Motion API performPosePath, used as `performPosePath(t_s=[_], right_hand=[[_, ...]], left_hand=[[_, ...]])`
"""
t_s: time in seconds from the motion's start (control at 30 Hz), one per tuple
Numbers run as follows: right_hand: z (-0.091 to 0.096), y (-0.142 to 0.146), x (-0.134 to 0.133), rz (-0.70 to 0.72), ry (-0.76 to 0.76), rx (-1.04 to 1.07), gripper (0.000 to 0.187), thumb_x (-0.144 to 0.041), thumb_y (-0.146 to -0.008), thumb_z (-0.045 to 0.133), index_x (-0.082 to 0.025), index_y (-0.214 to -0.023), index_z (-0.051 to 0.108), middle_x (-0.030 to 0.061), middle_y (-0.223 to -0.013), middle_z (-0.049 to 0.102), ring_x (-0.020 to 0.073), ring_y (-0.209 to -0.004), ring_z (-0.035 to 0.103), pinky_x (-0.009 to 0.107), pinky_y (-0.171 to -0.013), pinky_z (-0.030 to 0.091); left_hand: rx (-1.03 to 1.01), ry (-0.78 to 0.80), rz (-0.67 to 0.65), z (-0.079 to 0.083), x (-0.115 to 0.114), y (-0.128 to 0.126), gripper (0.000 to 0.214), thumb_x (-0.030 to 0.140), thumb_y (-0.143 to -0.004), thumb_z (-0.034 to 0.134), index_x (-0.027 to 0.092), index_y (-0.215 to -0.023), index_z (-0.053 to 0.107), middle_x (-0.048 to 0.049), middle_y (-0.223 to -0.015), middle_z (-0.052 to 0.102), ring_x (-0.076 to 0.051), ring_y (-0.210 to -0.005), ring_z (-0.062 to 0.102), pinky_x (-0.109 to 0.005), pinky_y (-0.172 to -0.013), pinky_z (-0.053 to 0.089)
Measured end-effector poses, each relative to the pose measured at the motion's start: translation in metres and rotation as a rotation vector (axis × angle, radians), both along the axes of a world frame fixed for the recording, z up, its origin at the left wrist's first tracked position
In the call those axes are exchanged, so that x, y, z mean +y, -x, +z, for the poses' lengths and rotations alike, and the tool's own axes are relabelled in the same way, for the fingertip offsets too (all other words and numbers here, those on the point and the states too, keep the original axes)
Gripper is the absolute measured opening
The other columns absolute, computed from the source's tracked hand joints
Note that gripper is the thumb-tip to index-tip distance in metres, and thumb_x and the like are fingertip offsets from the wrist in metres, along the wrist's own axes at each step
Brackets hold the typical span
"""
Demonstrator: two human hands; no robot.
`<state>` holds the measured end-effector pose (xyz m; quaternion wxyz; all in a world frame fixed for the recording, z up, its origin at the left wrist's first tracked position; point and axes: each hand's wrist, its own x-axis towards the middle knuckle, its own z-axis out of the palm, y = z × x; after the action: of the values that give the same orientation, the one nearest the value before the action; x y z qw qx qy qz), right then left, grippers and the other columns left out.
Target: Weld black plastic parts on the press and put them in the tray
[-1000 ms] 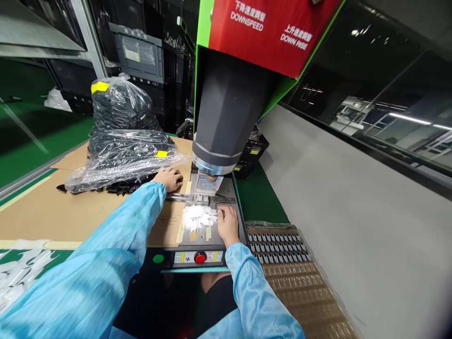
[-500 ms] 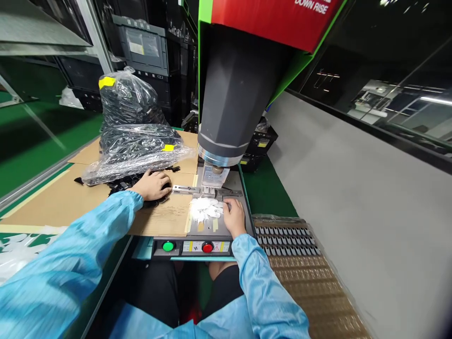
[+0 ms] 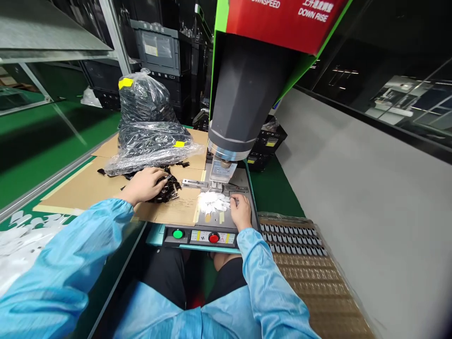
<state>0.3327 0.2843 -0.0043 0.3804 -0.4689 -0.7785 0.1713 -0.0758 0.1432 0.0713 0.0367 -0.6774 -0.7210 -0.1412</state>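
My left hand (image 3: 145, 183) lies curled over a heap of small black parts (image 3: 168, 187) on the cardboard sheet (image 3: 84, 186), its fingers closed among them. My right hand (image 3: 240, 211) rests on the grey machine base plate (image 3: 243, 179), its fingertips pinching at the edge of a pile of small white pieces (image 3: 213, 201). What the fingers hold is too small to make out. Just behind the pile, the grey press head (image 3: 243, 99) hangs over a small fixture (image 3: 222, 170). Both arms wear light blue sleeves.
Clear bags of black parts (image 3: 150, 127) sit at the back of the cardboard. A green button (image 3: 177, 233) and a red button (image 3: 213, 238) are on the front panel. A tray of small parts (image 3: 293, 235) lies to the right, a grey wall beyond it. Black crates stand behind.
My left hand has drawn back from the bag's edge onto the loose black parts and closed over them. My right hand stays by the white pile. The camera has swung left.
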Motion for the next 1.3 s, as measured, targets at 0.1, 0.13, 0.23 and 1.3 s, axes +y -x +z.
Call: performPosePath(t_s=[0.1,0.13,0.23,1.3], right_hand=[[0.005,0.001,-0.002,-0.011,-0.009,0.022,0.026,-0.027,-0.097,0.054,-0.021,-0.113,0.073,0.0133,-0.115,0.075,0.0320,-0.113,0.063,0.047,-0.102,0.051],[0.009,0.003,-0.005,-0.013,-0.027,0.019,0.027,-0.026,-0.097,0.053,-0.021,-0.113,0.073,0.0135,-0.114,0.074,0.0320,-0.112,0.063,0.047,-0.101,0.051],[0.024,0.022,-0.025,0.055,-0.103,-0.023,0.028,-0.023,-0.098,0.052,-0.021,-0.115,0.075,0.0126,-0.110,0.073,0.0309,-0.108,0.062,0.046,-0.100,0.050],[0.046,0.186,-0.085,0.350,-0.062,-0.678,0.027,-0.018,-0.102,0.054,-0.023,-0.127,0.061,0.0109,-0.121,0.068,0.0265,-0.110,0.063,0.037,-0.094,0.047]], left_hand=[[-0.076,-0.039,0.182,-0.002,-0.034,-0.007,0.044,0.047,-0.106,0.041,0.024,-0.128,0.071,-0.0119,-0.122,0.070,-0.031,-0.117,0.067,-0.045,-0.104,0.054],[-0.111,-0.032,0.218,-0.008,-0.044,-0.014,0.042,0.045,-0.105,0.043,0.023,-0.126,0.071,-0.0117,-0.118,0.069,-0.030,-0.111,0.068,-0.044,-0.100,0.056],[-0.194,-0.015,0.241,-0.034,-0.065,-0.038,0.039,0.042,-0.103,0.049,0.021,-0.128,0.070,-0.0122,-0.115,0.065,-0.028,-0.101,0.070,-0.042,-0.093,0.059],[-0.354,-0.123,-0.131,-0.058,-0.043,-0.083,0.028,0.012,-0.098,0.046,0.023,-0.111,0.069,-0.0118,-0.114,0.070,-0.030,-0.111,0.061,-0.048,-0.098,0.051]])
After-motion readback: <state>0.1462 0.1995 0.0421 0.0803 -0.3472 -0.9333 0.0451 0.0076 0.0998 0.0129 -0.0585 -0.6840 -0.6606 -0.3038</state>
